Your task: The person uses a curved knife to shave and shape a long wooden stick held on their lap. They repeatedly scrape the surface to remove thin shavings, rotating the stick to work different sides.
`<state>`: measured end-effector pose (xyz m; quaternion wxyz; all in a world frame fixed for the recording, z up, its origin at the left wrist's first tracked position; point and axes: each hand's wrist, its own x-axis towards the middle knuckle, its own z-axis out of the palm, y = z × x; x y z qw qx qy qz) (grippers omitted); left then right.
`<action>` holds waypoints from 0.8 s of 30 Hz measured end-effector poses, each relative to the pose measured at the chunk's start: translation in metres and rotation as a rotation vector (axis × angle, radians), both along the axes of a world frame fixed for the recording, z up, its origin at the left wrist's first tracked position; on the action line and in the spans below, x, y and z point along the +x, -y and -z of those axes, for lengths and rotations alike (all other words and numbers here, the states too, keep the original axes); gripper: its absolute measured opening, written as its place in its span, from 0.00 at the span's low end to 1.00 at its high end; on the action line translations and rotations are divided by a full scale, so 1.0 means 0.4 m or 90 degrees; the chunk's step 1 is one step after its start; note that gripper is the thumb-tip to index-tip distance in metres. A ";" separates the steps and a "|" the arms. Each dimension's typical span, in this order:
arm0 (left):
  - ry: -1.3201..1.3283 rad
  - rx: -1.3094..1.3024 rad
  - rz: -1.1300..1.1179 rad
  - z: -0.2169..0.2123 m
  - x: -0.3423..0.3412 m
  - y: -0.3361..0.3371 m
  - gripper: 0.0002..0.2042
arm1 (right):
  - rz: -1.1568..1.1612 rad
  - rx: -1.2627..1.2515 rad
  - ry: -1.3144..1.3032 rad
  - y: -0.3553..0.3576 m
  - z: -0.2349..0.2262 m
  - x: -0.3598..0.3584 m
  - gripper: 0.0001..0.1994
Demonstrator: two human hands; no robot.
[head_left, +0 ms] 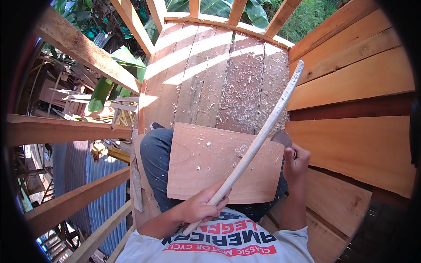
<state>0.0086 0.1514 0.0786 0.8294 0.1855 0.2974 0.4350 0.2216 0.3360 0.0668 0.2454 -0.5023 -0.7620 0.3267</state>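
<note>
A long, pale, peeled wooden stick (258, 142) slants from my lap up to the far right, slightly curved, its surface uneven. My left hand (205, 206) is closed around its lower part, close to my shirt. At the right, my right hand (297, 160) grips a tool with a dark, rounded metal blade (281, 138); its handle is mostly hidden in my fist, so the exact kind is unclear. The blade is beside the stick; I cannot tell whether they touch. Across my lap lies a flat wooden board (210, 168), with a few wood chips on it.
I sit on a plank floor (197, 74) strewn with wood shavings (245, 101). Orange-brown plank siding (351, 144) stands close on my right. Wooden rails (70, 131) run along the left, with corrugated metal sheets (103, 193) beyond. A green leaf (101, 93) pokes through the railing.
</note>
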 end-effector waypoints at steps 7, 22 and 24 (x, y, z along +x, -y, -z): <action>-0.029 -0.039 -0.004 0.016 0.012 -0.008 0.24 | -0.098 0.164 0.101 0.030 -0.003 -0.050 0.29; -0.157 -0.051 -0.007 0.013 0.035 -0.042 0.18 | -0.095 0.100 0.120 0.029 0.032 -0.033 0.28; -0.156 -0.062 0.004 0.015 0.030 -0.038 0.20 | -0.123 0.097 0.078 0.064 0.034 -0.044 0.28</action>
